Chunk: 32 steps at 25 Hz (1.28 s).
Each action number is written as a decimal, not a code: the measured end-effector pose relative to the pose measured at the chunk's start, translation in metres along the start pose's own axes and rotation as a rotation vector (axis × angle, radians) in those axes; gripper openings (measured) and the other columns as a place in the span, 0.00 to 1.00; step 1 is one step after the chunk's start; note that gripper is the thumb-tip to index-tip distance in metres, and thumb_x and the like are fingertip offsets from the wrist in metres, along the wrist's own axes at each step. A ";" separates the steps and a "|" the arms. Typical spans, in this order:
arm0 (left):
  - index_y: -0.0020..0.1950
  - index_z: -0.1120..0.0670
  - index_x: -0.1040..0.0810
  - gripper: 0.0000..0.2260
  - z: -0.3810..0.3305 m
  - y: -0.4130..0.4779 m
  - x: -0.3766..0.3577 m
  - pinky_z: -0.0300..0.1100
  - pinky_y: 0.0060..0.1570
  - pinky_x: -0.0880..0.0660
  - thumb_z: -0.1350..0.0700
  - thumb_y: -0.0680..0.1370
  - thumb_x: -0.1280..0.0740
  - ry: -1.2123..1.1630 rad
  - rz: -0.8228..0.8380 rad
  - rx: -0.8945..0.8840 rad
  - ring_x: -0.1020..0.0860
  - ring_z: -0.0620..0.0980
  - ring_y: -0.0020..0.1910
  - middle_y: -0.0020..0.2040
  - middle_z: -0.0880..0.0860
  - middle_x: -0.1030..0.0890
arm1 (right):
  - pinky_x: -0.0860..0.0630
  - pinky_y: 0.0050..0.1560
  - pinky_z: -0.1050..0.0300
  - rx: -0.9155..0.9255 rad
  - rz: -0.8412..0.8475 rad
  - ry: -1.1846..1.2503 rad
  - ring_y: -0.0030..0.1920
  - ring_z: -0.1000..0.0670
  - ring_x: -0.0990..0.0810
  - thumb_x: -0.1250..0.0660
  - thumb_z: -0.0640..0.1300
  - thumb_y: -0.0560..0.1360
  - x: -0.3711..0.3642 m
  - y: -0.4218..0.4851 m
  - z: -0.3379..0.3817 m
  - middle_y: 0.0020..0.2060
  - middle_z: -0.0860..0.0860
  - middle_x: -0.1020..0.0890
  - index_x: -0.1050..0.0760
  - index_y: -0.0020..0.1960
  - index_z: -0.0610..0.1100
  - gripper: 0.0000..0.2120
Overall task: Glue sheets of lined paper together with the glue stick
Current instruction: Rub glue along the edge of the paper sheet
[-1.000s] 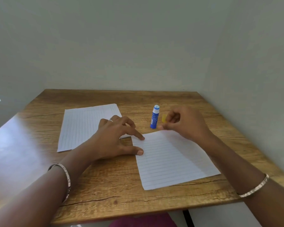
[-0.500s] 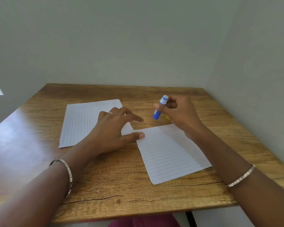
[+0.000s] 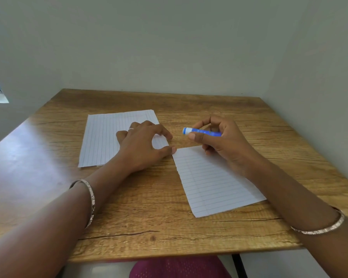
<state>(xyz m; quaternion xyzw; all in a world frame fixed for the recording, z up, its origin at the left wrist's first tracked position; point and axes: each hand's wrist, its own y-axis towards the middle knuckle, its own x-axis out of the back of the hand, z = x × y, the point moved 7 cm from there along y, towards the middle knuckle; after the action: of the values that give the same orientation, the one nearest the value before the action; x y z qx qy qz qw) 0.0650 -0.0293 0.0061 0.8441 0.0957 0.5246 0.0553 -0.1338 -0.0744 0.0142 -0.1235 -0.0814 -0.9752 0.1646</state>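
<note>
Scene: A person seated at a wood-grain table [image 3: 169, 227] works with two sheets of white lined paper and a blue plastic glue stick with a white end [image 3: 201, 132].

Right hand [image 3: 223, 145]: Fingers curled shut around the glue stick, thumb pressed along the barrel; the heel of the hand rests on the far corner of the near-right sheet of lined paper [image 3: 215, 183].

Glue stick: Held clear of the table, long axis lying almost level and running left to right, white end pointing left toward the other hand. Whether that end is a cap or the bare glue cannot be told from here.

Left hand [image 3: 143, 147]: Fingers spread and loosely arched, holding nothing; fingertips rest on the near-right corner of the far-left sheet of lined paper [image 3: 107, 137], the thumb tip touching the far-left corner of the other sheet.

Sheets: Both flat on the table, apart except where their corners nearly meet between the hands.

Key relation: The stick's white end sits just beside the left fingertips and above the gap between the sheets; the near-right sheet lies directly below and toward the person from it.

Likely next: The stick must tip down to bring its working end onto the paper, probably the near-right sheet, with the left hand steadying.

Progress: Early; no glue visibly laid, sheets unjoined.
</note>
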 end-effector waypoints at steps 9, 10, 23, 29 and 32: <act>0.55 0.39 0.20 0.12 0.003 0.004 0.002 0.51 0.59 0.44 0.38 0.73 0.30 -0.033 -0.004 0.021 0.34 0.50 0.69 0.64 0.44 0.24 | 0.29 0.33 0.62 -0.007 0.042 0.149 0.31 0.54 0.27 0.24 0.38 0.73 -0.011 0.000 -0.006 0.36 0.43 0.22 0.14 0.49 0.38 0.06; 0.55 0.39 0.20 0.12 0.003 0.004 0.001 0.50 0.58 0.45 0.38 0.73 0.30 -0.033 0.001 0.022 0.34 0.49 0.69 0.63 0.44 0.24 | 0.29 0.33 0.62 0.019 0.033 0.122 0.31 0.54 0.26 0.26 0.38 0.74 -0.012 -0.001 -0.004 0.35 0.43 0.22 0.14 0.50 0.37 0.06; 0.59 0.37 0.23 0.18 0.012 0.008 0.005 0.54 0.65 0.43 0.42 0.71 0.25 -0.113 0.164 0.055 0.34 0.49 0.70 0.63 0.42 0.28 | 0.21 0.45 0.39 0.298 0.037 -0.438 0.40 0.40 0.18 0.32 0.56 0.75 -0.042 -0.001 0.015 0.41 0.40 0.16 0.18 0.47 0.42 0.16; 0.62 0.37 0.25 0.20 0.010 0.005 0.006 0.53 0.67 0.45 0.42 0.71 0.26 -0.116 0.214 0.035 0.37 0.50 0.72 0.58 0.41 0.33 | 0.22 0.43 0.41 0.309 0.055 -0.484 0.39 0.43 0.18 0.36 0.61 0.76 -0.045 -0.003 0.014 0.39 0.43 0.17 0.19 0.47 0.43 0.21; 0.62 0.37 0.25 0.21 0.008 0.004 0.005 0.53 0.67 0.45 0.42 0.71 0.26 -0.112 0.225 0.030 0.37 0.50 0.72 0.58 0.41 0.33 | 0.23 0.43 0.42 0.314 0.049 -0.519 0.38 0.46 0.20 0.35 0.58 0.77 -0.047 -0.004 0.014 0.37 0.45 0.17 0.19 0.47 0.43 0.18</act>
<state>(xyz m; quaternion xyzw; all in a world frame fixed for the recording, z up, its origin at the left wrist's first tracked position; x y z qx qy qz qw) 0.0753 -0.0324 0.0078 0.8782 0.0050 0.4781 -0.0113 -0.0892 -0.0539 0.0148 -0.3435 -0.2675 -0.8823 0.1789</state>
